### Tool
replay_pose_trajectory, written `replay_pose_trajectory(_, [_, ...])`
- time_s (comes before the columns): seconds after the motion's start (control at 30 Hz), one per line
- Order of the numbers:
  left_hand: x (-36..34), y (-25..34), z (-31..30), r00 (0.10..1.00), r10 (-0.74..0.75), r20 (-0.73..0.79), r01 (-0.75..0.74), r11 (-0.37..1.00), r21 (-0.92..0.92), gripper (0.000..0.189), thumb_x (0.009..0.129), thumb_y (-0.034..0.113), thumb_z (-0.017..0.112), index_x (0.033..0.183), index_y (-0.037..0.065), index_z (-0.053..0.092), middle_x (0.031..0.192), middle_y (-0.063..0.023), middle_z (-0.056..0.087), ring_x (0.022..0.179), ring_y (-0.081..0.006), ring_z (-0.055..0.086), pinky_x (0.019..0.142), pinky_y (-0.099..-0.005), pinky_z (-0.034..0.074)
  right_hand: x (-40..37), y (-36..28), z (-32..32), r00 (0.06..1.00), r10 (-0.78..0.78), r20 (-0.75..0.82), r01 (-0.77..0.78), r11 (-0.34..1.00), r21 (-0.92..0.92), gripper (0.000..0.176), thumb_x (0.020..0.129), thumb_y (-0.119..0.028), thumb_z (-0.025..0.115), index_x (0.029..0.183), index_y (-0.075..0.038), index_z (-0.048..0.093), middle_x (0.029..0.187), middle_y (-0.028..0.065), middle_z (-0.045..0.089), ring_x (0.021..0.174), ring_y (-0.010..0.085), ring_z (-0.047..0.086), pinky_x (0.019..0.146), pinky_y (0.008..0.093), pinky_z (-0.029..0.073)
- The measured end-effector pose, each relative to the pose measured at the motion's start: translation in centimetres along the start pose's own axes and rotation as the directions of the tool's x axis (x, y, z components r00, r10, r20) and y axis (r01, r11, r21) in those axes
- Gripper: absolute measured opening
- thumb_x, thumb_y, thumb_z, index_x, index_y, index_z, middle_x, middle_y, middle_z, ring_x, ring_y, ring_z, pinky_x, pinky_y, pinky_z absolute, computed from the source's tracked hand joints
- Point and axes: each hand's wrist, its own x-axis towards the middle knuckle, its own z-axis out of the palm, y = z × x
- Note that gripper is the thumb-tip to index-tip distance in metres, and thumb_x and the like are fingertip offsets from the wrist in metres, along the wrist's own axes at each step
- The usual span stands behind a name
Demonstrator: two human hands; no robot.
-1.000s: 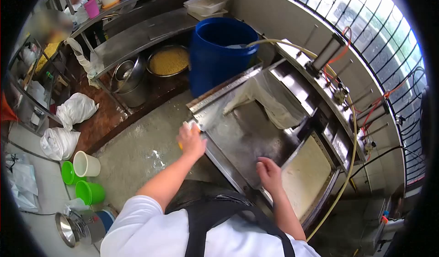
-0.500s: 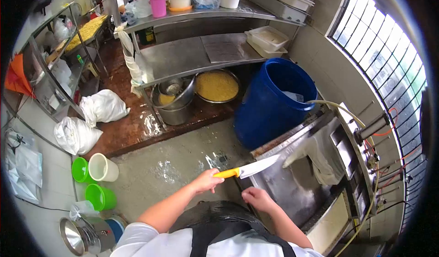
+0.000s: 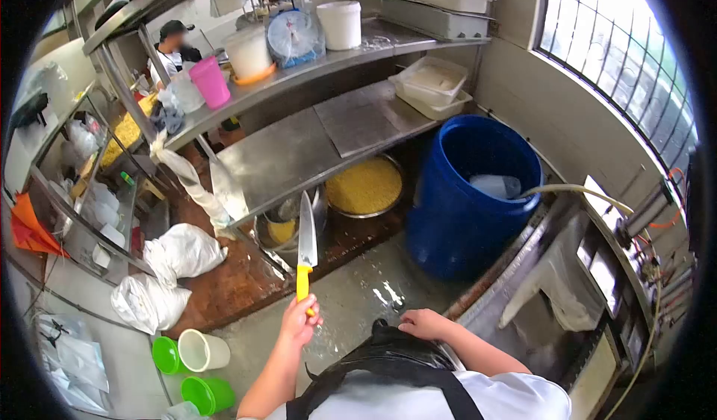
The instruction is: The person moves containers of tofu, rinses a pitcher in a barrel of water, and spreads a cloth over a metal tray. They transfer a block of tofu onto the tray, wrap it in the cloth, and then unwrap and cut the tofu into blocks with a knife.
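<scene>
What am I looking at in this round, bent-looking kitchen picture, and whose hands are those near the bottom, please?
The camera sits on a person's head and looks down, so the two hands at the bottom are that person's own; the wide lens bends the edges. The left hand grips a knife by its yellow handle, blade pointing up. The right hand holds nothing and lies beside the black apron. Ahead stand a blue barrel with a hose leading into it, a steel shelf, and beneath it a pan of yellow grains. White sacks lie on the floor. Another person stands far back.
</scene>
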Motion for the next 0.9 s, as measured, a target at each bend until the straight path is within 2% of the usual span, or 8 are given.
replay_pose_trajectory(0.2, [4.2, 8.5, -1.4, 0.996, 0.054, -0.065, -0.051, 0.998, 0.044, 0.032, 0.107, 0.04, 0.06, 0.11, 0.008, 0.06, 0.076, -0.0054, 0.064, 0.057, -0.0147, 0.055, 0.06, -0.0388, 0.054, 11.6, -1.9, -6.4, 0.99, -0.128, 0.056, 0.131, 0.99, -0.043, 0.047, 0.098, -0.043, 0.065, 0.127, -0.006, 0.067, 0.108, 0.0205, 0.076, 0.104, 0.0413, 0.071, 0.093, 0.0487, 0.056])
replay_pose_trajectory(0.37, [10.8, 12.3, -1.8, 0.971, 0.145, -0.188, -0.157, 0.986, -0.051, 0.03, 0.107, 0.035, 0.062, 0.11, 0.005, 0.06, 0.081, -0.0077, 0.068, 0.068, -0.0208, 0.068, 0.065, -0.0418, 0.061, 16.0, -2.1, -11.5, 0.986, -0.149, 0.075, 0.155, 0.984, -0.092, 0.05, 0.097, -0.043, 0.066, 0.129, -0.004, 0.067, 0.108, 0.0198, 0.076, 0.104, 0.04, 0.071, 0.092, 0.0474, 0.056])
replay_pose_trajectory(0.5, [16.9, 15.8, -2.5, 0.95, 0.211, -0.233, -0.221, 0.975, -0.019, 0.023, 0.103, 0.028, 0.069, 0.109, 0.007, 0.06, 0.082, -0.0067, 0.068, 0.07, -0.0189, 0.069, 0.064, -0.0372, 0.061, 18.2, -0.5, -12.9, 0.999, -0.013, 0.034, 0.014, 1.0, -0.023, 0.046, 0.097, -0.041, 0.068, 0.125, -0.004, 0.07, 0.109, 0.0203, 0.076, 0.103, 0.0382, 0.073, 0.091, 0.0445, 0.057])
replay_pose_trajectory(0.57, [20.3, 17.3, -3.2, 0.942, 0.174, -0.288, -0.105, 0.966, 0.238, 0.02, 0.102, 0.028, 0.07, 0.106, 0.009, 0.062, 0.081, -0.0047, 0.067, 0.07, -0.015, 0.068, 0.063, -0.0341, 0.061, 19.1, -0.7, -13.7, 0.992, 0.095, 0.083, -0.095, 0.995, -0.008, 0.052, 0.097, -0.045, 0.067, 0.128, -0.004, 0.068, 0.118, 0.0221, 0.074, 0.11, 0.0405, 0.071, 0.095, 0.0465, 0.056])
replay_pose_trajectory(0.63, [25.3, 17.1, -5.8, 0.94, 0.141, -0.312, -0.011, 0.924, 0.383, 0.028, 0.1, 0.034, 0.072, 0.104, 0.007, 0.063, 0.085, -0.0114, 0.071, 0.073, -0.0247, 0.072, 0.067, -0.04, 0.06, 20.4, -0.2, -13.6, 0.985, 0.143, 0.091, -0.144, 0.99, -0.001, 0.053, 0.097, -0.046, 0.068, 0.129, -0.003, 0.068, 0.12, 0.0223, 0.074, 0.112, 0.0406, 0.07, 0.096, 0.0462, 0.056])
replay_pose_trajectory(0.7, [31.2, 15.8, -8.7, 0.837, 0.438, -0.329, 0.066, 0.516, 0.854, 0.043, 0.097, 0.044, 0.071, 0.104, 0.002, 0.062, 0.094, -0.0223, 0.073, 0.083, -0.0396, 0.073, 0.076, -0.0486, 0.059, 20.9, -0.5, -14.4, 0.975, 0.208, 0.074, -0.21, 0.978, 0.016, 0.055, 0.097, -0.047, 0.068, 0.129, -0.003, 0.068, 0.121, 0.0225, 0.073, 0.113, 0.0408, 0.07, 0.097, 0.0459, 0.055])
replay_pose_trajectory(0.77, [32.1, 19.3, -5.7, 0.803, 0.533, -0.268, 0.165, 0.233, 0.958, 0.053, 0.098, 0.051, 0.064, 0.109, 0.0, 0.06, 0.102, -0.0306, 0.072, 0.098, -0.0503, 0.069, 0.085, -0.0561, 0.054, 21.3, -1.5, -15.9, 0.96, 0.265, 0.087, -0.268, 0.963, 0.037, 0.056, 0.097, -0.048, 0.068, 0.131, -0.003, 0.067, 0.123, 0.0232, 0.073, 0.115, 0.0415, 0.069, 0.098, 0.0456, 0.055])
replay_pose_trajectory(0.9, [39.0, 21.9, -6.7, 0.814, 0.54, -0.215, 0.176, 0.122, 0.977, 0.048, 0.099, 0.047, 0.065, 0.11, 0.001, 0.059, 0.102, -0.0303, 0.071, 0.097, -0.0511, 0.069, 0.084, -0.0576, 0.054, 22.0, 0.2, -17.4, 0.937, 0.347, -0.045, -0.341, 0.935, 0.095, 0.053, 0.097, -0.046, 0.07, 0.131, -0.005, 0.068, 0.124, 0.0223, 0.073, 0.116, 0.0395, 0.069, 0.099, 0.044, 0.055])
